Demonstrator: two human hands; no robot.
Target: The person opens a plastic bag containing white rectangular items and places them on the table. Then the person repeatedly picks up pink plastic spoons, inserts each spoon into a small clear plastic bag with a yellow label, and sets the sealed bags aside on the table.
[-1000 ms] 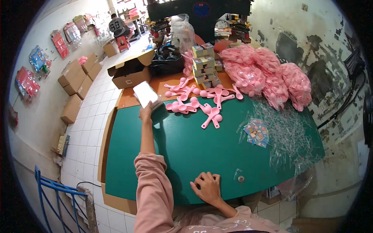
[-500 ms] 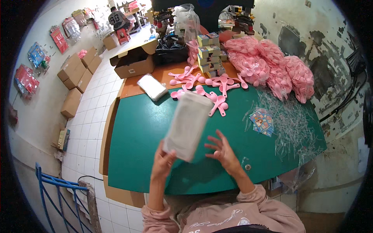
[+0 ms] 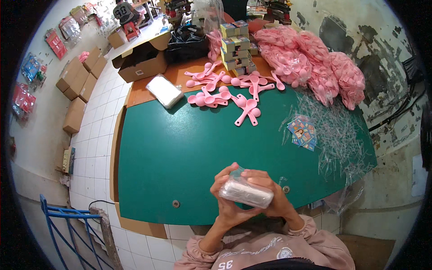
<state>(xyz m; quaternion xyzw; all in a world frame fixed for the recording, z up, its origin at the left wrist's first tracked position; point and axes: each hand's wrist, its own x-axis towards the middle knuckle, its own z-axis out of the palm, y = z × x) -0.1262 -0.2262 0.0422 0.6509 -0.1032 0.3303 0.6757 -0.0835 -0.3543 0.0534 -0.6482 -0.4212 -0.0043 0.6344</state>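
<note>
Near the table's front edge, my left hand (image 3: 224, 208) and my right hand (image 3: 271, 186) grip a white packet (image 3: 246, 192) wrapped in clear plastic between them. It is tilted, with a narrow side turned toward me. Loose clear film sticks up at its top, beneath my fingers. Whatever is inside the wrapping cannot be made out. A similar white packet (image 3: 165, 92) lies at the table's far left. Pink measuring spoons (image 3: 246, 111) are scattered along the far part of the green table (image 3: 180, 148).
Small boxes (image 3: 235, 48) stand stacked at the back, beside bags of pink spoons (image 3: 310, 63). Clear plastic strips (image 3: 344, 139) and printed cards (image 3: 302, 132) cover the right side. An open carton (image 3: 143, 63) stands far left; a person (image 3: 126, 12) sits beyond.
The packet has come down and nearer to me, turning from its broad face to a narrow side. My right hand, empty and spread before, now grips it too. The view has shifted slightly.
</note>
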